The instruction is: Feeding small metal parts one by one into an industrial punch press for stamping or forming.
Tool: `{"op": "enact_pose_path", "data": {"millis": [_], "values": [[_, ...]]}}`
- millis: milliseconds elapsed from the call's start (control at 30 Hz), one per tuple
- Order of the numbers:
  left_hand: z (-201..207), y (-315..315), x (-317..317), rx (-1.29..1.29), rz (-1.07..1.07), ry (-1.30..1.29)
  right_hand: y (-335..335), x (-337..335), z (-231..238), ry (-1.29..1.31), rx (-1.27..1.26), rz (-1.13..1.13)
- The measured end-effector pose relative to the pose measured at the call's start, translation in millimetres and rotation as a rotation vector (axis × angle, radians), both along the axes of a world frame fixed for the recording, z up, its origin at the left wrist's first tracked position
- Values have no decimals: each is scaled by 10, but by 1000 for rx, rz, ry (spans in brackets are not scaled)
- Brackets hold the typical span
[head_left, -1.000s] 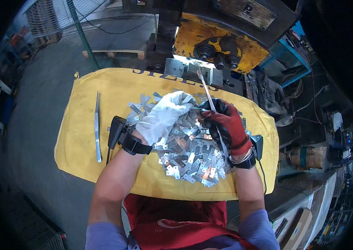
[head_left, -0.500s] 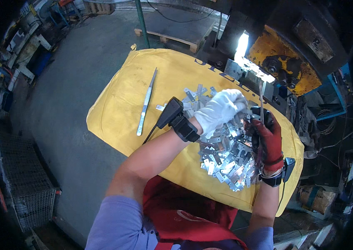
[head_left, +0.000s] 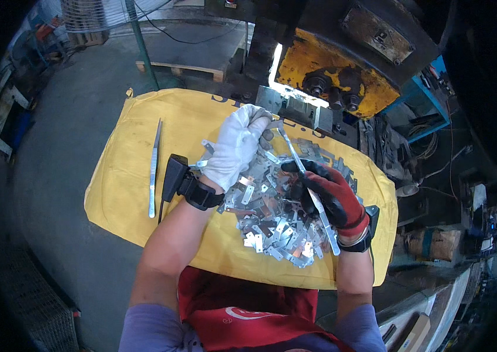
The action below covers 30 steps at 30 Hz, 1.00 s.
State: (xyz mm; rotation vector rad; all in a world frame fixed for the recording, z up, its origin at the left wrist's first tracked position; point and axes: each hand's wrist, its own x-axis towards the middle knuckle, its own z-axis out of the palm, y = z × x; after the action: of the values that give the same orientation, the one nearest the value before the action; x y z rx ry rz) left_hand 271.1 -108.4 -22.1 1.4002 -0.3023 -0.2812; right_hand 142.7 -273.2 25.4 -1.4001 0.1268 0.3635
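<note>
My left hand (head_left: 238, 144), in a white glove, pinches a small flat metal plate (head_left: 276, 124) above the far side of a pile. My right hand (head_left: 332, 196), in a red and black glove, is closed around metal tweezers (head_left: 317, 202). Their tips point up and left and meet or nearly meet the plate; actual contact cannot be made out. Below both hands spreads a heap of small silvery metal plates (head_left: 272, 232), many with holes. A second pair of tweezers (head_left: 154, 170) lies to the left on the yellow sheet (head_left: 120, 176).
Just beyond the sheet stands a dark and yellow press machine (head_left: 336, 70) with a lit metal die block (head_left: 295, 104). A wooden pallet (head_left: 193, 69) rests on the floor behind. To the lower left is a wire mesh crate (head_left: 31, 299); a cardboard box (head_left: 434, 243) sits at right.
The view has swung right, shifting the scene left. My left hand has lifted from the heap with a plate. The tweezers in my right hand have tilted, tips now toward my left fingers.
</note>
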Motion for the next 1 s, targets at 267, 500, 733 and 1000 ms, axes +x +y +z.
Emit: {"op": "enact_pose_path", "data": {"millis": [267,500,733,1000], "values": [[-35,-11,-4,-28,-17,-31,-27,16,-156,-88,-32,-53],[-61,-27,13,-135,-10,111,-182,229,-376,-446,-302,-148],[-2,-43,-3,-132,-53,169,-392,538,-524,-24,392,-178],[-57,-47,-6,-70,-64,172,-176,560,-566,-128,258,-265]]}}
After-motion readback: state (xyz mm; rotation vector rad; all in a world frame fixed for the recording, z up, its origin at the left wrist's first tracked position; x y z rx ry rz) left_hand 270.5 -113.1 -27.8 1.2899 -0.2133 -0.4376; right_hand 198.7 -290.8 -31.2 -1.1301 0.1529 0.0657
